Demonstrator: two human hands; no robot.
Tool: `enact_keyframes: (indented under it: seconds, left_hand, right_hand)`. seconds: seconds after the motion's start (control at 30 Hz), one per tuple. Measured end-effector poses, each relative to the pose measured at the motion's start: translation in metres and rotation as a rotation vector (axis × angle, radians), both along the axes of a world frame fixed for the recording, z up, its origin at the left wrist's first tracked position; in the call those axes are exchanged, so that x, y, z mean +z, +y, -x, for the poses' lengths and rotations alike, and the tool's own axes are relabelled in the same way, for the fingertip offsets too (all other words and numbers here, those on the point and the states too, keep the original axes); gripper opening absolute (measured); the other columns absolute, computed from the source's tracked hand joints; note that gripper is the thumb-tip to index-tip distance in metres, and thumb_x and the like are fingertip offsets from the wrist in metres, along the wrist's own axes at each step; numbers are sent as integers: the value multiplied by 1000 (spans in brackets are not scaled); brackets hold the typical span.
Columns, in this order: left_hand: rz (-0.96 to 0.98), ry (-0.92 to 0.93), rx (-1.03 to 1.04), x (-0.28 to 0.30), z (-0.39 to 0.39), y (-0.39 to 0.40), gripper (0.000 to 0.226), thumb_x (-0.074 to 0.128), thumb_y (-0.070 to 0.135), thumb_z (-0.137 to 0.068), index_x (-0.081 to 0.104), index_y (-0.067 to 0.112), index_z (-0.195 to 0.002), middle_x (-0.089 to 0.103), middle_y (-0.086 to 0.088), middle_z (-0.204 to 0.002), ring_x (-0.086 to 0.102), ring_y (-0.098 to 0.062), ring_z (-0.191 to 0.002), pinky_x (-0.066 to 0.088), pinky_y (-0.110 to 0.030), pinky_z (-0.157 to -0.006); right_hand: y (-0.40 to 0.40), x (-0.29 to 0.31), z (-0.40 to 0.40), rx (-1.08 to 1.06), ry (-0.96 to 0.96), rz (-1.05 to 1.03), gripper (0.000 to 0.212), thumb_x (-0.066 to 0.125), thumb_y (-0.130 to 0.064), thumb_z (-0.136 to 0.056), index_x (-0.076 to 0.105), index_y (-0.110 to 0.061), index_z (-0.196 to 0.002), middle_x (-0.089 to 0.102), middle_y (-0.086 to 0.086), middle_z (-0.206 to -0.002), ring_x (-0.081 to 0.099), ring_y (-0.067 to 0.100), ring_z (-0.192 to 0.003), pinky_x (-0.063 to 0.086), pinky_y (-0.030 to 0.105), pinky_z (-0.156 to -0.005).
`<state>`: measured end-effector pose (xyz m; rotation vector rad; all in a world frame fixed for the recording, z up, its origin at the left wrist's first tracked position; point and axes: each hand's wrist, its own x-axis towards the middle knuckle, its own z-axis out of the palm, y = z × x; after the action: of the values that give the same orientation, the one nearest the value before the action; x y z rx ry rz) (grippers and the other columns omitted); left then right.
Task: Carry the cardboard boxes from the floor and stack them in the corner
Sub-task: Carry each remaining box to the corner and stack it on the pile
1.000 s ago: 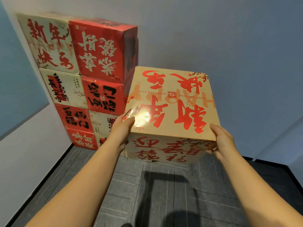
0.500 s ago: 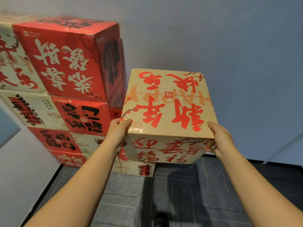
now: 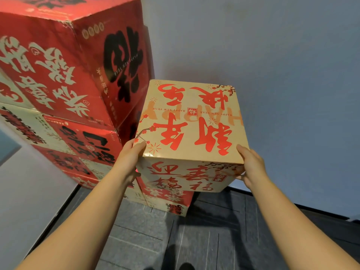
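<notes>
I had the tan box up in the air between both hands, off the floor and right beside the stack in the corner. My left hand clasped its near left corner, thumb on the top face, fingers hidden round the side. My right hand gripped the near right corner, thumb on the top edge, fingers curled under the front face. The stack's big red box stood taller than mine, just left of it, against the grey wall.
</notes>
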<state>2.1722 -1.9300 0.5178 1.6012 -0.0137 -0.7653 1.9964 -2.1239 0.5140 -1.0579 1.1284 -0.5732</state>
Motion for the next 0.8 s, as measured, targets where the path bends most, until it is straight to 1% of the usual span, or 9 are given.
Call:
enact_keyframes:
  seconds: [0.13,0.17,0.23,0.27,0.37,0.57,0.63,0.73,0.8]
  left_hand:
    - [-26,24,-5,-11,-27,-15,31,42,24,-97,46,22,-128,61,-2,-116,56,-21,-98,39,-49,-95]
    - [-30,29,-7,-12,-33,-18,27,42,22,-97,50,18,-123,62,-5,-113,57,-21,-96,42,-45,-92]
    - [-28,49,-1,-14,-46,-24,19,40,20,-98,57,11,-99,64,-6,-97,58,-17,-82,46,-32,-75]
    - [-27,60,7,-15,-51,-27,22,40,19,-99,57,11,-89,64,-5,-90,58,-15,-76,44,-29,-67]
    - [-44,72,-7,-22,-71,-31,24,39,17,-98,57,9,-84,63,-7,-89,57,-15,-74,42,-27,-63]
    - [-82,51,-49,-32,-89,-35,19,38,12,-99,52,10,-87,59,-3,-86,52,-11,-71,39,-27,-61]
    - [-104,56,-55,-36,-92,-34,12,38,14,-99,48,10,-98,56,-4,-92,49,-12,-72,40,-29,-65]
    - [-106,78,-71,-40,-96,-32,15,36,18,-100,44,16,-112,54,2,-89,50,-14,-74,39,-30,-65]
    - [-128,106,-65,-41,-98,-32,23,37,23,-100,43,18,-121,53,2,-96,52,-21,-85,38,-34,-74]
  right_hand:
    - [-13,-17,-25,4,5,-44,4,52,-24,-94,54,-20,-94,60,-2,-83,56,16,-74,50,38,-71]
    - [-15,-20,-31,3,6,-50,6,52,-24,-94,54,-20,-98,60,-2,-85,57,16,-77,51,42,-76]
    - [-19,-26,-43,1,15,-55,13,52,-25,-94,53,-20,-106,61,-3,-86,58,20,-85,49,49,-88]
    - [-20,-29,-49,-2,21,-59,15,52,-25,-94,53,-20,-107,61,-3,-86,58,23,-89,48,52,-91]
    - [-22,-36,-65,-6,31,-71,14,52,-26,-94,54,-23,-107,62,-4,-86,57,25,-96,44,56,-96]
    - [-19,-52,-82,-34,55,-99,22,51,-26,-94,55,-21,-115,63,-3,-91,57,26,-97,43,58,-98]
    - [-17,-56,-84,-34,56,-98,26,50,-26,-95,55,-20,-119,64,-2,-92,57,26,-94,42,59,-98]
    - [-16,-58,-89,5,55,-85,30,46,-27,-96,54,-18,-124,64,-1,-92,56,27,-89,44,55,-94]
    - [-16,-56,-92,20,57,-77,27,46,-27,-97,53,-20,-122,63,-2,-89,55,26,-83,47,46,-83]
